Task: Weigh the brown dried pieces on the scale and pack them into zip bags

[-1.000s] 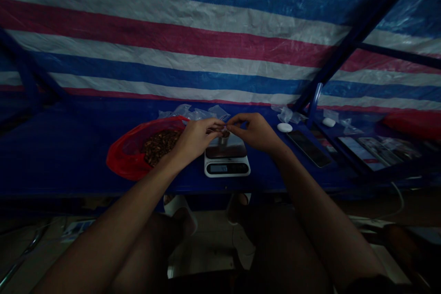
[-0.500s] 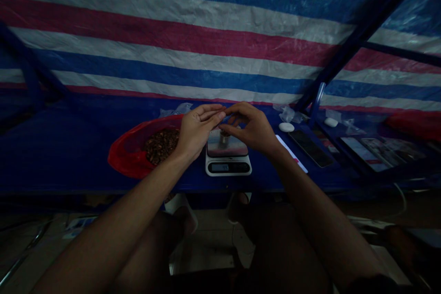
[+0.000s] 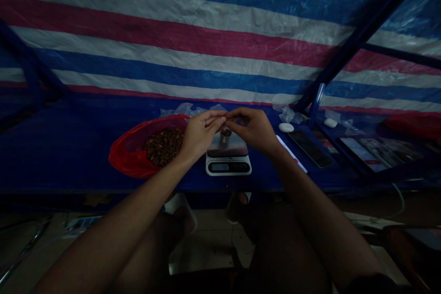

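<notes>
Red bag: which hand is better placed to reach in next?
Left, likely: the left hand is right by the red bag, while the right hand is farther off, near the right side of the scale.

Sheet (image 3: 172, 41) striped in blue, off-white and dark pink; tabletop (image 3: 76, 147) in deep blue.
The bag (image 3: 126, 165) is red, its pieces (image 3: 163, 147) dark brown; the scale (image 3: 228, 173) is white with a black front panel (image 3: 241, 166); the small cup (image 3: 225, 139) is silvery, the phone (image 3: 310, 149) black.
</notes>
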`<state>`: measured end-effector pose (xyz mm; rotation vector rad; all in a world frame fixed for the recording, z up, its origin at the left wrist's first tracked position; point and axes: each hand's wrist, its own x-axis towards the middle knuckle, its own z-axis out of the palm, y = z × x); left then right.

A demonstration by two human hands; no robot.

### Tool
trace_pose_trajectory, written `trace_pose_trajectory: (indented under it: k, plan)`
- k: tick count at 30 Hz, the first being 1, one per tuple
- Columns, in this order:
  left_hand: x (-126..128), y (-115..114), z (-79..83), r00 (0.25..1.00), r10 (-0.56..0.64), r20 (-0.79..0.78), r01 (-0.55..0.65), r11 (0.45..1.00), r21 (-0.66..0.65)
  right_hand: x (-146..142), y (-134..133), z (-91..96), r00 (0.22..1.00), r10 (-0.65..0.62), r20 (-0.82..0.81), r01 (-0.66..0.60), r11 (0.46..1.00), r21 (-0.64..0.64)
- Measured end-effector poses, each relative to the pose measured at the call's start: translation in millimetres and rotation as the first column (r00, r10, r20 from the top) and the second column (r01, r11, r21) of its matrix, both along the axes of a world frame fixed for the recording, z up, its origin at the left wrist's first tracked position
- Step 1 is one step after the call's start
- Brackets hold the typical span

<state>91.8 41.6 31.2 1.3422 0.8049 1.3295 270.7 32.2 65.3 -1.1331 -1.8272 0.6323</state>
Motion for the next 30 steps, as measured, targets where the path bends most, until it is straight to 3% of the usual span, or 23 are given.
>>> trace_pose_trajectory:
  k: [3, 7, 11, 16, 24, 30]
  plan:
    - [-2, -1, 0.5, 0.998, 0.006, -0.063, -0.003, 0.999, 0.043, 4, 1, 0.2, 0.997, -0.027, 0.068, 0.025, 0.999, 0.029]
    - [-8, -3, 2.5, 0.964, 0.103, -0.244, -0.065, 0.985, 0.158, 12, 4, -0.4, 0.977, -0.053, 0.206, 0.029, 0.992, 0.12]
    - [-15, -5, 3.8, 0.869, 0.206, -0.451, -0.074, 0.953, 0.293, 17, 8, -3.2, 0.944, -0.005, 0.331, -0.051, 0.986, 0.159]
    - [-18, -2, 1.9, 0.807, 0.274, -0.523, -0.047, 0.913, 0.405, 15, 11, -6.5, 0.922, 0.088, 0.378, -0.142, 0.983, 0.118]
    - [-14, -2, -1.1, 0.825, 0.198, -0.53, -0.025, 0.948, 0.316, 13, 11, -5.8, 0.914, 0.13, 0.385, -0.173, 0.982, 0.078]
    - [-9, -3, 0.1, 0.842, 0.186, -0.507, -0.031, 0.954, 0.298, 13, 11, -7.1, 0.933, 0.063, 0.355, -0.1, 0.991, 0.088]
